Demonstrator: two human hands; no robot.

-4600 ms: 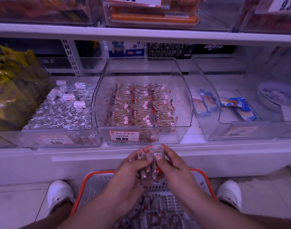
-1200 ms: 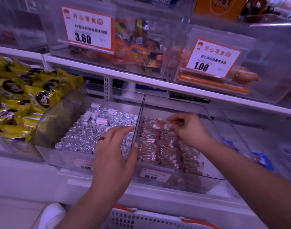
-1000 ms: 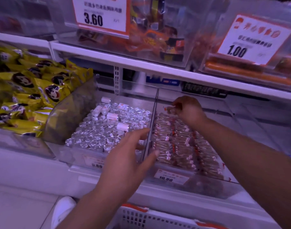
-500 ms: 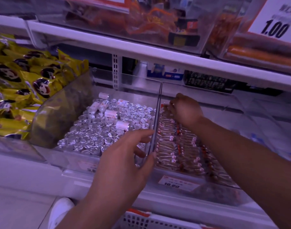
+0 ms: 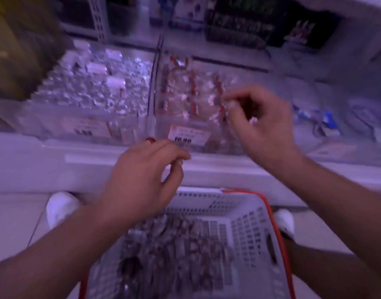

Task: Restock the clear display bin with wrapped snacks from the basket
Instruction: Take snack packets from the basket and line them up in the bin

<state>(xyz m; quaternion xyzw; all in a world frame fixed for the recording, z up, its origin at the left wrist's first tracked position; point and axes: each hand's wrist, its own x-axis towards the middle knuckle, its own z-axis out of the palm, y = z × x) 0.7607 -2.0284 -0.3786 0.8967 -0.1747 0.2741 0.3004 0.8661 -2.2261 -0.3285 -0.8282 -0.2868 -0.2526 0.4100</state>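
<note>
The frame is motion-blurred. The clear display bin [image 5: 153, 117] sits on the lower shelf and holds rows of clear-wrapped brown snacks [image 5: 191, 89]. Below it stands the white basket [image 5: 250, 234] with a red rim, holding a heap of the same wrapped snacks [image 5: 174, 244]. My right hand [image 5: 260, 128] hovers over the bin's front right corner, fingers loosely curled, and I see nothing in it. My left hand [image 5: 142, 175] hangs in front of the shelf edge above the basket, fingers loosely curled and empty.
A neighbouring bin of silver-wrapped sweets [image 5: 98, 89] stands to the left, with yellow bags [image 5: 12, 50] beyond it. A bin with blue packets [image 5: 327, 124] is to the right. The white shelf edge [image 5: 55, 167] runs across. My white shoes [image 5: 60, 206] flank the basket.
My right hand has pulled back from the rear of the bin to its front right corner. The left hand has left the bin's divider and dropped toward the basket. The view tilted down.
</note>
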